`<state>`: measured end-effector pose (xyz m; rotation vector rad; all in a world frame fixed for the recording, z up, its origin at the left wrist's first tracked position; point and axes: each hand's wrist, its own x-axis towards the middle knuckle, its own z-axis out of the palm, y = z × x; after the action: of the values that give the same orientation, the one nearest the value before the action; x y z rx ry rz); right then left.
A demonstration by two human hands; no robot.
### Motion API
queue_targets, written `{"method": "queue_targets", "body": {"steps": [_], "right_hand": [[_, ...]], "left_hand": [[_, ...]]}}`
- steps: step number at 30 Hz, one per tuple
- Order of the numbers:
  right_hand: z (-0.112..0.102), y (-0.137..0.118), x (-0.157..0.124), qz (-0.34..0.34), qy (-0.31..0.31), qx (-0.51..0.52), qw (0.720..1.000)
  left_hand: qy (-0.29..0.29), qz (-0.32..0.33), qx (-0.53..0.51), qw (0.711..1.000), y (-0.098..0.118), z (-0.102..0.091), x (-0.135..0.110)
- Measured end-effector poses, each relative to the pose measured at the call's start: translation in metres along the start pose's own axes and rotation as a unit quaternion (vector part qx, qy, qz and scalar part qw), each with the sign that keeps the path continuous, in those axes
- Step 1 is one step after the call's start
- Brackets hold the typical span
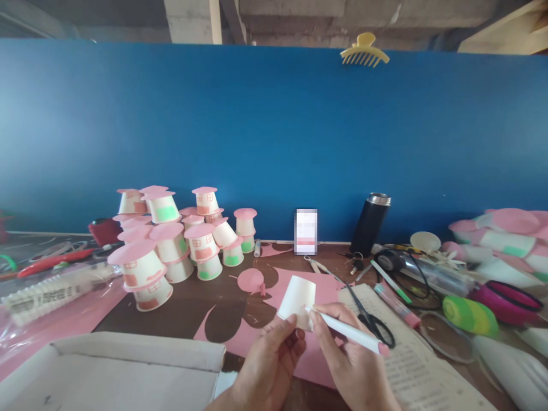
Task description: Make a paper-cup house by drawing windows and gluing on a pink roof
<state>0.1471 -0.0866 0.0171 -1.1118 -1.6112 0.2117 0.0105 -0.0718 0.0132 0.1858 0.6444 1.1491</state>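
My left hand (269,362) grips a small white paper cup (296,298), held upside down above the desk. My right hand (349,357) pinches a white marker with a pink end (349,332), and its tip touches the cup's side. Beneath both hands lies pink paper (317,281) with rounded shapes cut out of it. A cut pink disc (250,280) rests on the brown desk just to the left.
A heap of finished cup houses with pink roofs (171,245) stands at the left. Scissors (370,319), a black flask (370,224), a phone (305,231) and markers lie to the right. An open cardboard box (107,371) is at the near left.
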Motion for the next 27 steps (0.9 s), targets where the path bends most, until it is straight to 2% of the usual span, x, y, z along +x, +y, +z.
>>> {"method": "queue_targets", "body": {"steps": [19,27], "right_hand": [[0.0009,-0.0045,-0.0005,-0.002,-0.002,-0.024,1.000],[0.0036,-0.0045,-0.0009,-0.005,-0.022,-0.021,1.000]], "left_hand": [[-0.006,0.005,0.001,1.000,0.0006,0.0014,-0.0010],[-0.042,0.009,0.003,0.999,0.0014,-0.0007,0.0002]]}}
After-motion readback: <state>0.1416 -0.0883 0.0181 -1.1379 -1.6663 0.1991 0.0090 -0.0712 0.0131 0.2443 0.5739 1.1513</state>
